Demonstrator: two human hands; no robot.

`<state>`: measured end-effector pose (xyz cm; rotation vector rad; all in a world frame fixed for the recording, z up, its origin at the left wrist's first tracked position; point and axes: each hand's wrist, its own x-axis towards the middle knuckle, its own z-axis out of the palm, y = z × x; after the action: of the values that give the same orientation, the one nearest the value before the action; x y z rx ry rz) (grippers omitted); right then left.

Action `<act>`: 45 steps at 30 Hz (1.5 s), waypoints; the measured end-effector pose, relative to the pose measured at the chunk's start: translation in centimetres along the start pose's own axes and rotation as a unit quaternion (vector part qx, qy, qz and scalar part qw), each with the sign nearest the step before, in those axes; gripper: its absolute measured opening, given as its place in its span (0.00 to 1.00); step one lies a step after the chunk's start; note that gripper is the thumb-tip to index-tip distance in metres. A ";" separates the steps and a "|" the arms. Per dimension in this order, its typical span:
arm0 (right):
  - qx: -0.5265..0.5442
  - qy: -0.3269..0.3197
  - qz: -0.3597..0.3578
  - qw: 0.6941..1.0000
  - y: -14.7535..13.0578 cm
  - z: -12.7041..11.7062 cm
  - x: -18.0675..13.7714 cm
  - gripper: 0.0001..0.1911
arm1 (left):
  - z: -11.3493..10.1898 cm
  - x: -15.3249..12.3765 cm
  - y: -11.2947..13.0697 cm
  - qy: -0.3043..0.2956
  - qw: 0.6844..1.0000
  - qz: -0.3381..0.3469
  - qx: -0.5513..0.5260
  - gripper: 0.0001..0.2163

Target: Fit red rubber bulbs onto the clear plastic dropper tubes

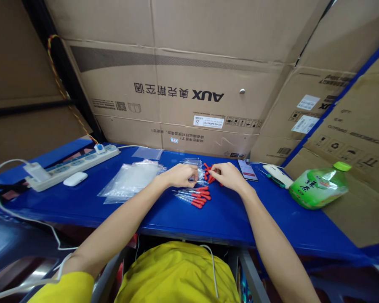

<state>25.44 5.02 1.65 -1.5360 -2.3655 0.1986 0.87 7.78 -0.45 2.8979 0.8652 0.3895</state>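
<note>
My left hand (183, 175) is closed, its fingers pinched around a thin clear dropper tube, mostly hidden by the fingers. Just to the right, my right hand (226, 174) pinches a red rubber bulb at the small pile of red bulbs (206, 167). Loose clear tubes (192, 161) lie behind and beside the left fingertips. Nearer to me, several droppers (198, 197) with red bulbs fitted on their ends lie in a row, bulbs pointing right. The fingertips of both hands are close together.
Clear plastic bags (126, 181) are stacked on the blue table (164, 216), left of my hands. Further left are a power strip (78, 165) and a white earbud case (75, 179). On the right lie a phone (248, 170), a white tool (278, 174) and a green bottle (318, 187). Cardboard (177, 80) walls the back.
</note>
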 end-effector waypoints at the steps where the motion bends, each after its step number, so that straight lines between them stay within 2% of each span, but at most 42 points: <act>1: -0.003 0.002 0.005 1.000 0.1 -0.1 0.0 0.16 | -0.3 -0.1 0.0 0.011 1.000 -0.001 -0.013 0.05; 6: -0.023 0.000 0.026 0.999 0.9 -0.4 0.0 0.14 | -1.5 -0.3 -0.1 0.075 0.995 -0.030 -0.059 0.05; 9: -0.031 -0.003 0.039 0.999 1.2 -0.7 -0.1 0.13 | -1.8 -0.5 -0.3 0.091 0.992 -0.038 -0.084 0.04; 14: -0.034 -0.039 0.056 0.997 1.6 -0.7 -0.4 0.10 | -1.6 -0.7 -0.4 0.075 0.989 -0.049 -0.117 0.06; 20: -0.045 -0.070 0.042 0.996 1.9 0.1 -0.3 0.09 | -1.3 -0.4 0.1 0.047 0.993 -0.075 -0.073 0.06; 27: -0.085 -0.071 0.039 0.993 1.4 0.6 -0.2 0.15 | -0.4 0.1 0.3 0.035 0.996 -0.078 -0.025 0.18; 32: -0.096 -0.063 0.040 0.993 1.1 0.9 0.0 0.11 | 0.0 0.2 0.3 0.046 0.993 -0.110 -0.022 0.15; 37: -0.113 -0.053 0.045 0.991 1.2 0.9 0.2 0.08 | 0.2 0.2 0.1 0.063 0.993 -0.095 -0.041 0.14; 45: -0.118 -0.049 0.047 0.991 0.2 1.3 0.2 0.12 | 0.8 0.3 -0.1 0.083 0.992 -0.088 -0.019 0.14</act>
<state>25.05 5.34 0.38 -1.7841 -2.4682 0.0129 1.29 8.06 -1.14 2.7565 1.1145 0.6294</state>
